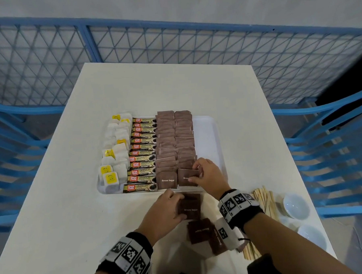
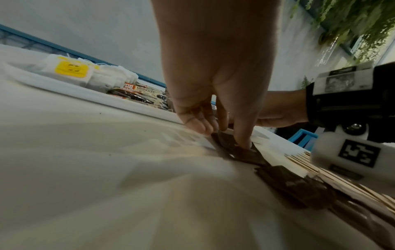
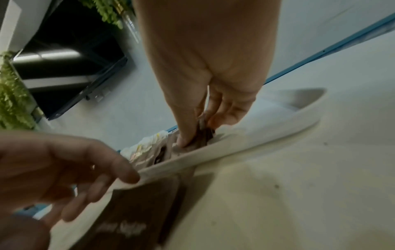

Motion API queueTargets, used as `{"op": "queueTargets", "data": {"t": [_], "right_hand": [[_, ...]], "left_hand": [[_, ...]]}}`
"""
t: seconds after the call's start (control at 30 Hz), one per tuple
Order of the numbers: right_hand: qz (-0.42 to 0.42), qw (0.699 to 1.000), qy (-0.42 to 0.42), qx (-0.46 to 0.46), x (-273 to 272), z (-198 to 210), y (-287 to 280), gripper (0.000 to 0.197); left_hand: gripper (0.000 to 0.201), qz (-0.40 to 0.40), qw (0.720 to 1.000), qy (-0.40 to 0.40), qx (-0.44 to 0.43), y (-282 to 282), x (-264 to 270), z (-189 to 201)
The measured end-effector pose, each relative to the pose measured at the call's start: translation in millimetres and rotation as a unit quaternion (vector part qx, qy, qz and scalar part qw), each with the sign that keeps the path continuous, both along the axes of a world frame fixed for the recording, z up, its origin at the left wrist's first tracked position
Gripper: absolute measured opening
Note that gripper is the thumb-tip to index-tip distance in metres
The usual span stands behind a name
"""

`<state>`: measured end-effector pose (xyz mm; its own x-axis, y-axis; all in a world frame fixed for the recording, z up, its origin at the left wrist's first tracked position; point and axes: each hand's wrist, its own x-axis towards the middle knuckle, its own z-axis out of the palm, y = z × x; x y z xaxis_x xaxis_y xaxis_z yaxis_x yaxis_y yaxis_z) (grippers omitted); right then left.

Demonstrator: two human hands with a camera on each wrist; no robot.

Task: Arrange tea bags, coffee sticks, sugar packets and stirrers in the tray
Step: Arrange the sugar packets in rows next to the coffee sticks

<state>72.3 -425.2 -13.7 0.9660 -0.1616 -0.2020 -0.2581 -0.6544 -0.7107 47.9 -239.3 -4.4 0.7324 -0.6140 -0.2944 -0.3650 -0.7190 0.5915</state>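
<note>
Head view shows my left hand (image 1: 162, 214) nearest, just short of the tray (image 1: 207, 131), fingers curled round a flat brown paper sugar packet (image 1: 190, 207) on the white table (image 1: 59, 201). Beside it lie loose sugar packets (image 1: 200, 233) and thin wooden stirrers (image 1: 265, 201). Over the tray's near edge, my right hand (image 1: 207, 173) pinches another brown packet (image 1: 185, 177) at the front of the sugar rows (image 1: 176, 141). Left of those rows sit glossy coffee sticks (image 1: 143, 151), then soft white tea bags (image 1: 116, 152) with yellow tags.
</note>
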Motion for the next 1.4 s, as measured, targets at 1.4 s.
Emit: {"op": "queueTargets", "data": {"t": [1.4], "right_hand": [[0.164,0.956,0.231,-0.081,-106.1,51.0,-52.1,0.051]], "left_hand": [[0.035,-0.079,0.989,0.0,0.127,-0.3,-0.1,8.1]]}}
